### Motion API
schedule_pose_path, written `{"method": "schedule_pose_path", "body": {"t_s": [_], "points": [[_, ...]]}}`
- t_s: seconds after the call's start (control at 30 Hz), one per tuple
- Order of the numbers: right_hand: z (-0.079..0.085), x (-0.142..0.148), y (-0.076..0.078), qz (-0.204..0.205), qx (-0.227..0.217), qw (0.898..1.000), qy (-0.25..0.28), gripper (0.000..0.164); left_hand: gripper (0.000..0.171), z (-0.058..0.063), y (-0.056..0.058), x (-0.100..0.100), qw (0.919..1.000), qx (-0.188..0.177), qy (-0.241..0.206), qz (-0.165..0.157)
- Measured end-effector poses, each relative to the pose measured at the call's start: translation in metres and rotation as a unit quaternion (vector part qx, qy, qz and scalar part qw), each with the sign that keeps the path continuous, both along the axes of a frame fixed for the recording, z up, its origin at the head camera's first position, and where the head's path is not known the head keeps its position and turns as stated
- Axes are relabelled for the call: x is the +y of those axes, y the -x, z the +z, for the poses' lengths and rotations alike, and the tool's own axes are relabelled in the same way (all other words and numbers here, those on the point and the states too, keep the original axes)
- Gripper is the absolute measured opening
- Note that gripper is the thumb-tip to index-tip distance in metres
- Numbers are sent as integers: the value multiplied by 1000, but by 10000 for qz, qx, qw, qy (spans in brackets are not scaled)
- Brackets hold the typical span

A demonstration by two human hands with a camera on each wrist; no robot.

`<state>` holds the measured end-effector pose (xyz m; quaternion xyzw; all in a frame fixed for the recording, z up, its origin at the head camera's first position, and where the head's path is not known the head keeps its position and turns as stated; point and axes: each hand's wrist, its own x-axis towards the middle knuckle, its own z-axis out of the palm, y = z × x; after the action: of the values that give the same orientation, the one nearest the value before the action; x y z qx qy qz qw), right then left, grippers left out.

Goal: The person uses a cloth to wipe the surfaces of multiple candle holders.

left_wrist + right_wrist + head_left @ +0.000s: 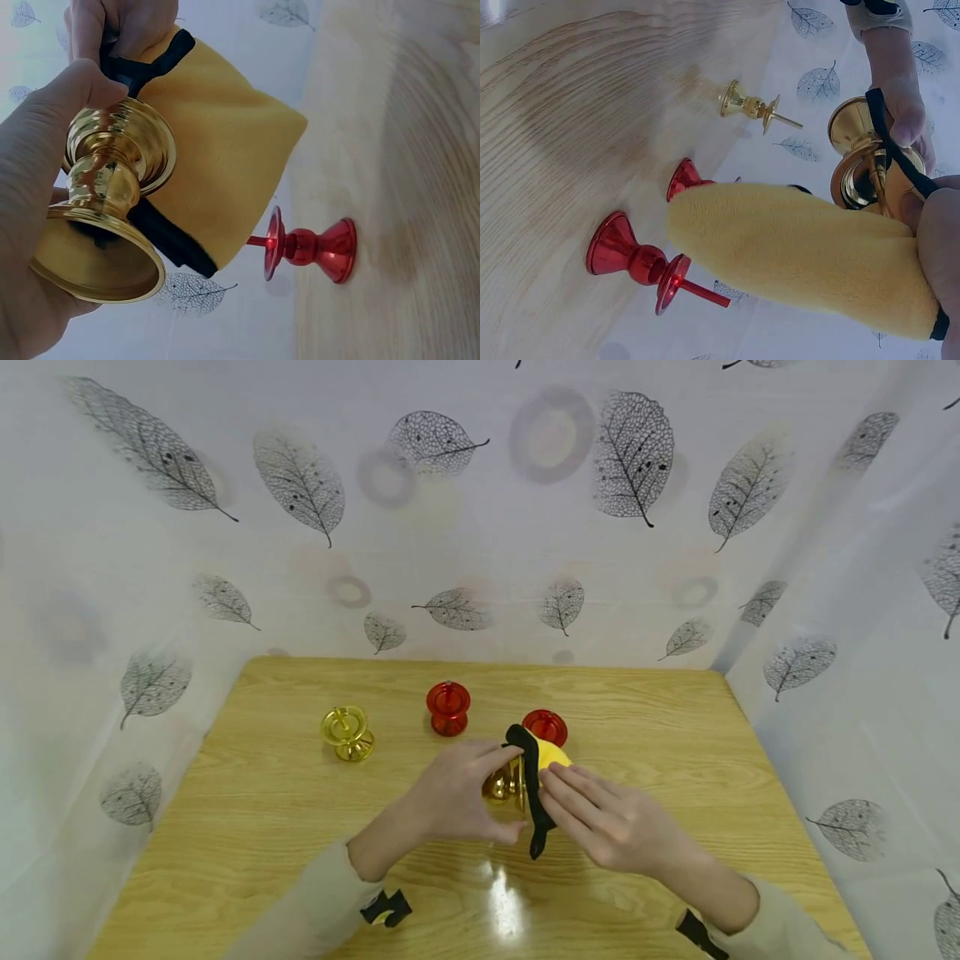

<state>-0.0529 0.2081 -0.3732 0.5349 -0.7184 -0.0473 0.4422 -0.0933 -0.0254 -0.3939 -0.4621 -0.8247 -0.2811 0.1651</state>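
Note:
My left hand [453,789] grips a shiny gold candle holder [105,180], tilted on its side above the wooden table, its hollow base facing the left wrist camera. A yellow cloth with black edging [225,142] lies against the dish end of this holder. My right hand [611,822] pinches the cloth there, its fingers pressing it toward the gold metal. In the right wrist view the cloth hangs down from the right hand in a broad fold, and the holder's spike end is hidden behind cloth and fingers.
Another gold candle holder [348,735] stands on the table [255,843] at the left. One red candle holder [448,710] is at the back middle; a second red candle holder [546,725] stands just behind the cloth. A leaf-printed curtain [480,552] surrounds the table's back and sides.

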Motion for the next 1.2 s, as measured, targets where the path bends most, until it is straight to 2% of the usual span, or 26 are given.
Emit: {"method": "schedule_pose_path", "body": {"t_s": [0.23, 0.37, 0.47, 0.63, 0.87, 1.07, 1.13, 1.2], "points": [[10, 2, -2, 155, 58, 9998, 84, 31, 78, -3, -1, -4, 9998, -77, 115, 162], [13, -2, -1, 189, 275, 9994, -99, 30, 75, -1, -1, -1, 10000, -53, 28, 77], [9, -5, -1, 104, 324, 9992, -221, 30, 72, 0, 1, 2, 10000, 65, -65, -21], [4, -5, -1, 41, 182, 9998, -63, 30, 73, -1, 2, 3, 9997, 175, -161, -91], [8, 2, -1, 190, -652, 9968, 431, 33, 73, -3, -1, 1, 9989, 181, -377, -213], [8, 14, 0, 386, -760, 9953, 458, 32, 75, -9, -4, -1, 9988, -85, -448, -201], [4, 19, 2, 452, -1067, 9905, 734, 32, 76, -11, -5, -2, 9980, -240, -544, -217], [-2, 26, 3, 399, -1549, 9794, 1232, 32, 77, -14, -5, -4, 9959, -506, -707, -254]]}}
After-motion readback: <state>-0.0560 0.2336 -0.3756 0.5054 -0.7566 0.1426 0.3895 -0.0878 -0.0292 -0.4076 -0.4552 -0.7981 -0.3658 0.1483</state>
